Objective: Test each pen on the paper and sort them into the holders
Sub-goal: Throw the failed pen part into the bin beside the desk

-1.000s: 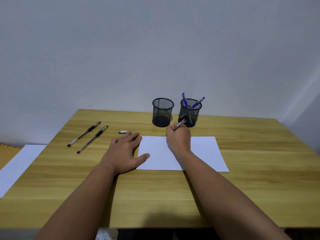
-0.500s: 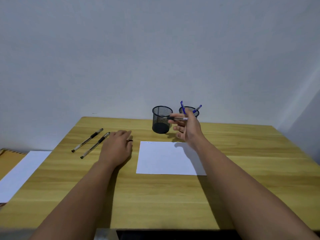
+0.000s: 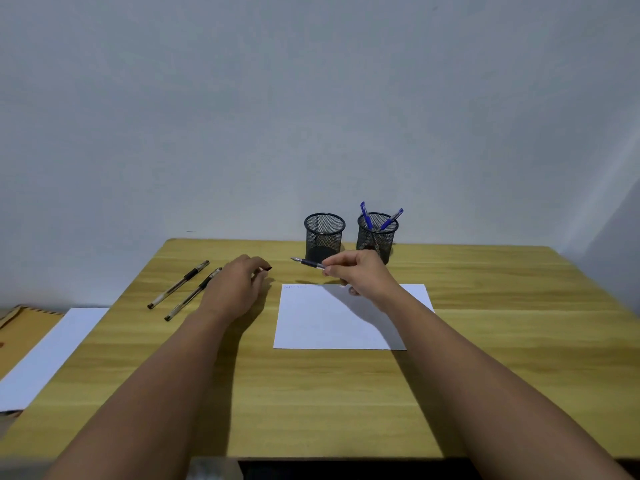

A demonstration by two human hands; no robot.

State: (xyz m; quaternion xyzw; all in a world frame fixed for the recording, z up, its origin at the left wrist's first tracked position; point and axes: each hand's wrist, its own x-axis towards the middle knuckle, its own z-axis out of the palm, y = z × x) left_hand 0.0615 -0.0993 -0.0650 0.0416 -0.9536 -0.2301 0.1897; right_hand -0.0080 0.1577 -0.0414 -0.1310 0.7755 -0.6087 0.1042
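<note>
Pinched between the thumb and fingertips of the right hand (image 3: 356, 275), an uncapped pen (image 3: 308, 263) is held nearly level above the far edge of the paper (image 3: 332, 323), its fine metal tip pointing left and its dark barrel running back into the closed fingers. A faint line of writing is seen at the paper's top left corner.

Just behind the pen, two black mesh holders are stood side by side at the back of the wooden table (image 3: 485, 341): the left holder (image 3: 324, 235) appears empty, and the right holder (image 3: 377, 237) has two blue pens (image 3: 377, 221) leaning in it.

The left hand (image 3: 235, 289) is lowered palm down on the table to the left of the paper, fingers curled over a small dark pen cap (image 3: 267, 269), of which only the end is seen; whether the cap is gripped cannot be told. Two more capped pens (image 3: 188, 289) are laid parallel and slanted, just left of that hand. A second white sheet (image 3: 45, 355) is seen beyond the table's left edge.

Compared with half a second ago, the pen has been brought lower and nearer, away from the holders, and the left hand has been closed further over the cap.
</note>
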